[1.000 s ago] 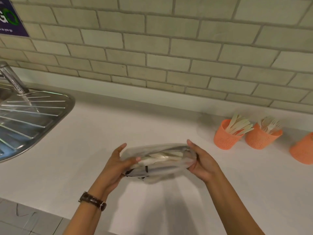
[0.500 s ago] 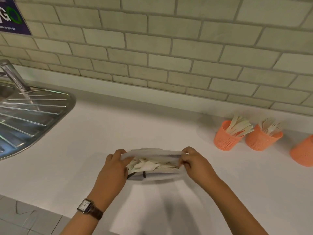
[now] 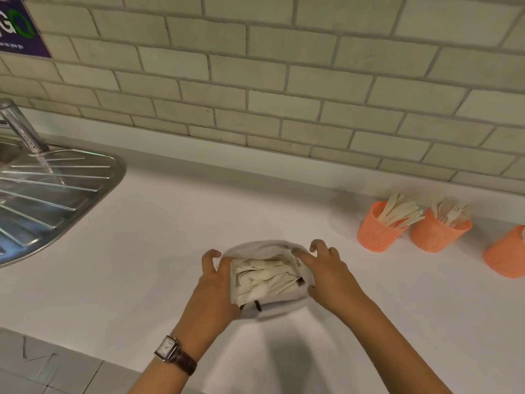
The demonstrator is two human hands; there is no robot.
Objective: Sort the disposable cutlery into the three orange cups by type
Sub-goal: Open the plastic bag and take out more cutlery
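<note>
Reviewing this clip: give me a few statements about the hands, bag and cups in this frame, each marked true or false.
1. The left hand and right hand both hold the bag. True.
2. The bag is empty. False: pale cutlery lies inside it.
3. The watch is on the right wrist. False: it is on the left wrist.
4. The middle cup holds forks. True.
5. The left cup is empty. False: flat pale pieces stick out of it.
</note>
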